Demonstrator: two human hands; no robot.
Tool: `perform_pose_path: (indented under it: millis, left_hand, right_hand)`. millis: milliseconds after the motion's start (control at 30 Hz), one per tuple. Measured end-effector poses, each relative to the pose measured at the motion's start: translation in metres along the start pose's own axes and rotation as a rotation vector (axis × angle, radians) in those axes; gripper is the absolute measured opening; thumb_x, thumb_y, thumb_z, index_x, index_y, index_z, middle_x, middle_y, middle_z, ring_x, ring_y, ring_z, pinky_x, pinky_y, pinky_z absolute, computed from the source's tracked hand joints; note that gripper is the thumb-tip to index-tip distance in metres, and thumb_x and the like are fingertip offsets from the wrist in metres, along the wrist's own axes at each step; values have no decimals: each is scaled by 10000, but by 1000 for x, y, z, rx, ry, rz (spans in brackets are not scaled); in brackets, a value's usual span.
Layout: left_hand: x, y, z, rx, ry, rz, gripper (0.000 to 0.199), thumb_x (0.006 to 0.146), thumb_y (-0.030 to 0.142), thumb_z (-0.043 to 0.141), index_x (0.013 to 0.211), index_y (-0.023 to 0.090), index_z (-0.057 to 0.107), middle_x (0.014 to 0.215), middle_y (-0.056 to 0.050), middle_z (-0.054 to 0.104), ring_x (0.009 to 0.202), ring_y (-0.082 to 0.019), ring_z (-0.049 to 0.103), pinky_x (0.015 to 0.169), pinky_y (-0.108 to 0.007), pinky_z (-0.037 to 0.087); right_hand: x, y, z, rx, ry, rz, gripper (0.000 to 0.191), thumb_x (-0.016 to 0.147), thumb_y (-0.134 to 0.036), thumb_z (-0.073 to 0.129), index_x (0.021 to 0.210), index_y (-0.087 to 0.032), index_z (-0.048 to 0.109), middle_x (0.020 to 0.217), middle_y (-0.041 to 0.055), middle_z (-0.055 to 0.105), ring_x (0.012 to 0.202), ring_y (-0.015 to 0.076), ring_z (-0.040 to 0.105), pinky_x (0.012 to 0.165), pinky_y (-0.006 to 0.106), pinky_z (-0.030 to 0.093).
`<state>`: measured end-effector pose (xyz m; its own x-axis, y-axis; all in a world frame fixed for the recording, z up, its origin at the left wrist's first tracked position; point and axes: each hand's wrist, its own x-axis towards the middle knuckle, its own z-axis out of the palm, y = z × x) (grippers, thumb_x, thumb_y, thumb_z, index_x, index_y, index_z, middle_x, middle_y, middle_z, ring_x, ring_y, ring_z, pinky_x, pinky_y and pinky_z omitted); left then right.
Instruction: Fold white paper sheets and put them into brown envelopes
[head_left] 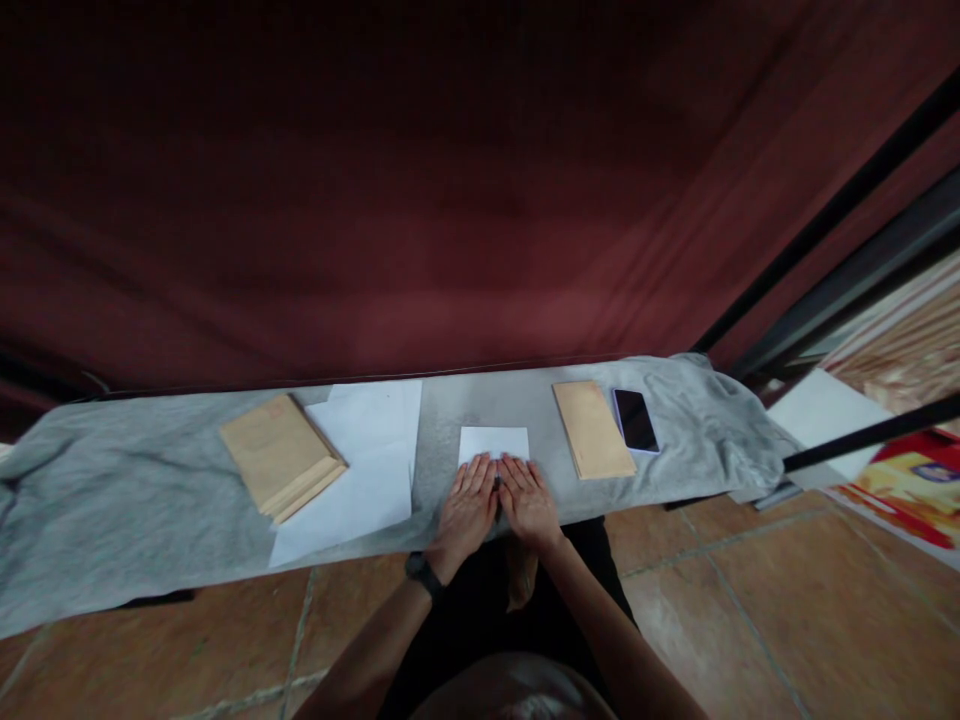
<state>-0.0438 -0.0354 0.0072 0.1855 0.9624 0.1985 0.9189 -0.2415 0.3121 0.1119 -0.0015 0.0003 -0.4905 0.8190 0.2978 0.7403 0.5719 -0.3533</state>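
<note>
A small white sheet of paper (493,441), possibly folded, lies on the grey cloth in front of me. Flat on its near part rests my left hand (469,503), fingers stretched forward, a dark band on the wrist. Beside it my right hand (526,500) also presses down with its fingers extended, the two hands nearly touching. The paper's near edge is hidden under them. To the left, larger white sheets (375,450) are spread, partly beneath a stack of brown envelopes (281,448). On the right lies a narrower brown envelope or small pile of them (594,428).
A phone (636,420) lies just right of the brown envelope. Grey cloth (135,490) covers the long narrow surface, which backs onto a dark red panel (450,250). At far right are black bars (862,440) and a red and yellow printed item (911,490).
</note>
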Motion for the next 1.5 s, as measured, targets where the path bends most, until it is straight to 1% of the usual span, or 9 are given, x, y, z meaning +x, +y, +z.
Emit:
perform_pose_path:
  millis: [200,367,567,767,1000,1167,1267,1367,1500]
  left_hand:
    - [-3,-2,-1,57,-8,-6,560,984,263,349,1523,111,357,1596,-148,345,1506,-246,256,1230,-483,233]
    - [-9,-4,5,58,31,-73,601,997,369,363,1518,70,350,1596,-177,330,1513,-265,226,1229,-479,240]
    - [-18,-6,9,47,89,-162,674,985,442,392,1506,16,350,1592,-223,302,1507,-299,237,1228,-490,233]
    - [-23,-8,6,13,150,-213,699,972,458,429,1541,71,307,1581,-204,338,1489,-318,287,1207,-526,266]
    - [-25,-7,13,20,222,-270,740,967,506,430,1516,19,336,1564,-252,338,1484,-349,286,1207,-536,256]
    - [-26,-5,13,-26,259,-309,742,960,514,449,1528,50,330,1578,-234,325,1491,-351,268,1217,-540,236]
    - [-23,-4,13,-51,261,-337,715,966,474,450,1516,31,343,1575,-247,322,1494,-358,253,1223,-551,211]
    - [-17,-1,11,-36,235,-292,643,983,381,411,1524,45,329,1591,-218,311,1505,-328,235,1231,-539,200]
    - [-7,3,8,-24,97,-84,573,989,308,378,1529,119,345,1597,-136,345,1504,-263,260,1233,-497,230]
  right_hand:
    - [-7,3,6,-62,66,28,507,1035,-336,391,1509,-159,416,1523,119,469,1421,252,428,1204,476,260]
    - [-13,8,9,-112,102,46,550,1032,-363,404,1523,-117,382,1538,158,438,1422,288,419,1195,495,261]
    - [-19,11,8,-138,137,80,562,1039,-374,378,1535,-110,356,1523,174,458,1417,294,421,1189,507,251]
    - [-26,15,8,-148,164,99,561,1037,-360,383,1538,-110,350,1503,189,480,1416,307,421,1186,536,243]
    - [-26,16,9,-163,159,104,566,1036,-361,384,1533,-93,352,1528,200,440,1429,314,400,1181,536,253]
    - [-26,15,9,-148,177,117,562,1031,-360,403,1525,-93,369,1528,198,441,1435,310,392,1183,529,260]
    - [-26,15,10,-144,183,120,569,1033,-370,391,1529,-94,359,1538,195,426,1427,315,404,1179,535,265]
    - [-25,14,9,-144,180,128,560,1035,-370,381,1523,-94,374,1539,190,425,1418,318,417,1178,534,264]
    - [-25,11,7,-138,173,142,546,1035,-356,383,1506,-81,404,1520,197,449,1417,312,419,1184,527,258]
